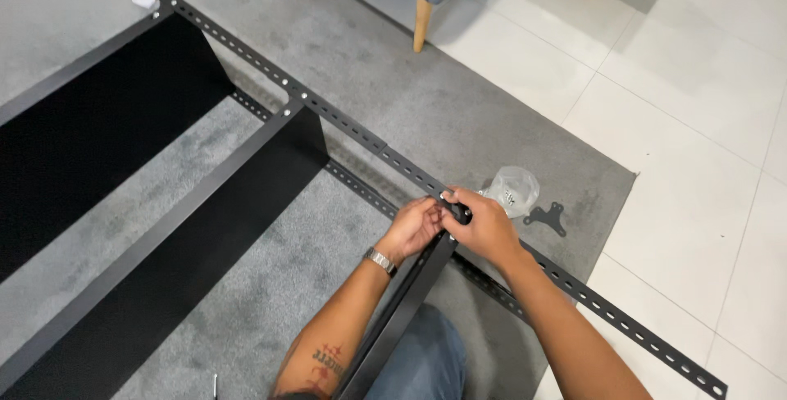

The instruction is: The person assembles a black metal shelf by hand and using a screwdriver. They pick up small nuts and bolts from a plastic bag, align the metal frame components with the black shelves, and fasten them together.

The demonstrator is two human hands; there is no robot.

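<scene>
We pinch our left hand [416, 225] and right hand [484, 226] together on a small dark fastener [461, 214], where the black shelf panel [399, 306] meets the perforated rail [344, 125]. This joint sits near the grey rug's [459, 113] right edge, beside a clear plastic bag [512, 189].

Over a grey carpet [459, 113], the person's left hand [416, 226] and right hand [484, 226] meet where a black shelf panel [402, 310] joins a long perforated metal rail [344, 125]. The right hand's fingers curl over the joint; the left hand's fingertips press against it from the other side. Two more black panels [188, 252] stand fixed to the rail farther along. Just beyond the hands lie a clear plastic bag [512, 189] and a small black bracket [548, 218].
</scene>
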